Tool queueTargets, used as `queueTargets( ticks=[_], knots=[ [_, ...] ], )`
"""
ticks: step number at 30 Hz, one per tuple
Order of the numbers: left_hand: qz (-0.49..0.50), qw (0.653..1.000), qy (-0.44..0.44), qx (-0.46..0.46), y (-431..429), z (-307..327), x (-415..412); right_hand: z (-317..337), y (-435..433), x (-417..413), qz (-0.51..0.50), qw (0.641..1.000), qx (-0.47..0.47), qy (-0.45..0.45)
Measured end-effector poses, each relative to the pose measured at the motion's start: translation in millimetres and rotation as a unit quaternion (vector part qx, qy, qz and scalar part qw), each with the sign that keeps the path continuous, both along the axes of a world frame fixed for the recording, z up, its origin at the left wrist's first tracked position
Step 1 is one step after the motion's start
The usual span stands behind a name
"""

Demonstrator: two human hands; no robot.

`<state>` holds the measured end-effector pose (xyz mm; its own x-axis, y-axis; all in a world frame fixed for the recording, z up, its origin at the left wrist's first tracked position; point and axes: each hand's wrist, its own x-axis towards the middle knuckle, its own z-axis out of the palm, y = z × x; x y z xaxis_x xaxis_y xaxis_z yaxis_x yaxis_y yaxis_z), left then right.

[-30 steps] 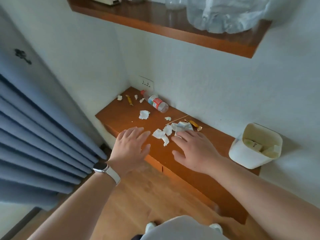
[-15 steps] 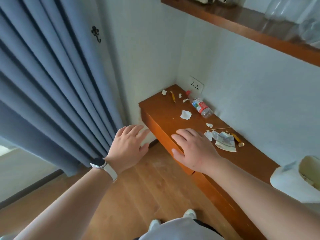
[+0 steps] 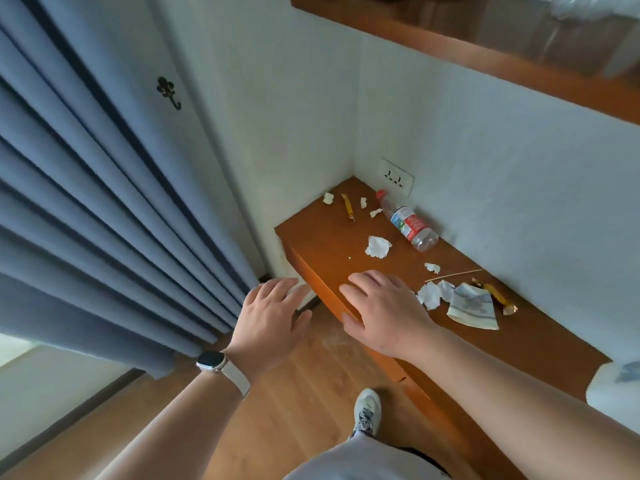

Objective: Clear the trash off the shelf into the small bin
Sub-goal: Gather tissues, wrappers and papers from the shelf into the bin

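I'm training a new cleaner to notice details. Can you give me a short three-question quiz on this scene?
1. Fill in: the cap of the bottle is ___.
2. True or false: the bottle stands upright.
3. The right hand holds: A) a cup B) the bottle C) nothing.
Key: 1 red; 2 false, it lies on its side; 3 C.

One plastic bottle [image 3: 408,226], two yellow wrappers [image 3: 347,206], one thin stick [image 3: 453,274], one printed paper [image 3: 472,306] and about seven crumpled white scraps [image 3: 378,247] litter one shelf [image 3: 322,244].
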<state>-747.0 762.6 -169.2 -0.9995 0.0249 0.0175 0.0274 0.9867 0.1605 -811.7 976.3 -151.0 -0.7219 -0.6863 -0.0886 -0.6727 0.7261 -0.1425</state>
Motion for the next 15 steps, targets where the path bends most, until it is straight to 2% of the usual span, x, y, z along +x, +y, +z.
queueTargets(
  ticks=[8, 15],
  knots=[
    [-0.054, 0.998, -0.035, -0.006, 46, 0, -102, -13, 46, -66, -0.063, 0.998, -0.017, -0.015],
    [-0.089, 0.993, -0.067, -0.024, 67, -7, -158, -31, 76, -98, -0.119, 0.992, -0.020, -0.019]
  ],
)
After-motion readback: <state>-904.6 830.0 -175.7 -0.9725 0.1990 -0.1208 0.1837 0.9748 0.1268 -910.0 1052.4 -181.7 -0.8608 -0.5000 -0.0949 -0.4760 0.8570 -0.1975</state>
